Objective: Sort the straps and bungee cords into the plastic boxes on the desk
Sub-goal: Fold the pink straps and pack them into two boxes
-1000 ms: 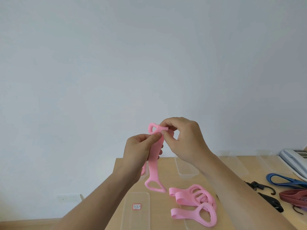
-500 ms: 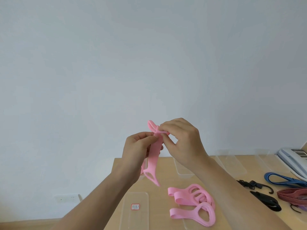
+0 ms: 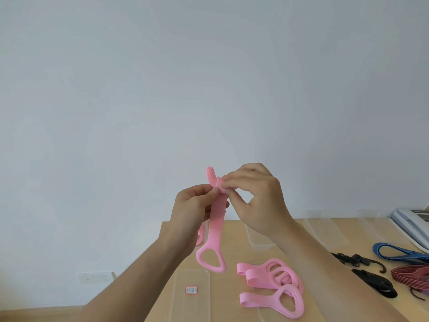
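Nearest, on the light wooden desk [image 3: 224,306]: a clear plastic box with a red-bordered label [image 3: 192,296] and, to its right, a pile of pink loop-handled silicone straps [image 3: 275,283] that partly overlaps another clear box. Right edge: black hooked bungee cords [image 3: 362,263], a dark red bungee cord bundle [image 3: 411,274] and a blue strap [image 3: 398,252].

Above the desk, both hands hold one pink silicone strap [image 3: 217,225] in the air. The left hand [image 3: 193,211] pinches it near the top, and the right hand [image 3: 257,201] pinches the folded upper end. The loop end hangs down.

Farther back are more clear plastic boxes [image 3: 325,228], a white telephone [image 3: 409,220] and a plain grey wall [image 3: 209,77].
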{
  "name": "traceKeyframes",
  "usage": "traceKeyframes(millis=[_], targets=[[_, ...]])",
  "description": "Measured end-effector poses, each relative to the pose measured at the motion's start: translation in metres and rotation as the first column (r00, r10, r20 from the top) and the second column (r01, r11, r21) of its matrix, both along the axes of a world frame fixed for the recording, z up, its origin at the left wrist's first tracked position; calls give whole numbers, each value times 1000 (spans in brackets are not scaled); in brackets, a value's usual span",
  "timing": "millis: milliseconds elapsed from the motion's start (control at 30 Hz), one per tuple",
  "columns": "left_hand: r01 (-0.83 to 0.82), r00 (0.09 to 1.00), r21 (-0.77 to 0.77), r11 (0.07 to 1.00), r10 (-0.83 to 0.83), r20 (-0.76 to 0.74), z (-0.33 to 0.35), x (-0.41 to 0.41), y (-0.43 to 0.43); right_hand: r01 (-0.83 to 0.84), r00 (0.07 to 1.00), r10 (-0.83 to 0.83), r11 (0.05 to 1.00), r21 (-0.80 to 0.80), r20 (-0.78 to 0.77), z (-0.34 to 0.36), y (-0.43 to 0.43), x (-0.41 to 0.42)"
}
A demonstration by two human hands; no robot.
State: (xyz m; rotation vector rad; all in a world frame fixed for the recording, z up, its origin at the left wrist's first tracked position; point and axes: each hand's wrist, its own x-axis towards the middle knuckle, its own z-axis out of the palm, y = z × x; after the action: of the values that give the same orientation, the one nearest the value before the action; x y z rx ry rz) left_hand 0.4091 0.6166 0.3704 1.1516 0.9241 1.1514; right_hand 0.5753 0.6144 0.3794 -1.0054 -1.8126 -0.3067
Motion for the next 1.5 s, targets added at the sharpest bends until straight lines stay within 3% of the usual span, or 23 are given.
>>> traceKeyframes(millis=[133, 267, 367, 467, 933, 1100, 1200, 1300, 1500], targets=[[-6, 1000, 7, 1000, 6, -21, -2, 0, 0, 56, 993, -69, 989, -138, -93, 7, -3, -3], [-29, 1000, 1, 1000, 29, 6, -1, -2, 0, 149, 951, -247, 895, -420, -188, 8, -6, -6], [-35, 999, 17, 999, 35, -16, -1, -1, 1, -97, 900, -182, 804, -587, -397, 11, -6, -6], [-32, 999, 17, 999, 33, -38, -3, -2, 2, -187, 871, -138, 794, -578, -471, 13, -4, -2], [-37, 995, 31, 999, 40, -87, -1, -2, 0, -160, 919, -111, 771, -616, -378, 22, 1, 6], [-64, 990, 43, 997, 69, -123, 0, -2, 0, 9, 969, -159, 789, -615, -190, 24, -3, 2], [-59, 987, 57, 997, 66, -147, 1, -2, -1, -24, 987, -87, 756, -655, -137, 28, -2, -1], [-50, 985, 79, 996, 62, -160, 1, -2, -2, -134, 979, -13, 709, -692, -202, 33, -4, -2], [-23, 990, 64, 998, 31, -141, 0, -4, -1, -153, 966, -21, 758, -634, -259, 31, -5, -3]])
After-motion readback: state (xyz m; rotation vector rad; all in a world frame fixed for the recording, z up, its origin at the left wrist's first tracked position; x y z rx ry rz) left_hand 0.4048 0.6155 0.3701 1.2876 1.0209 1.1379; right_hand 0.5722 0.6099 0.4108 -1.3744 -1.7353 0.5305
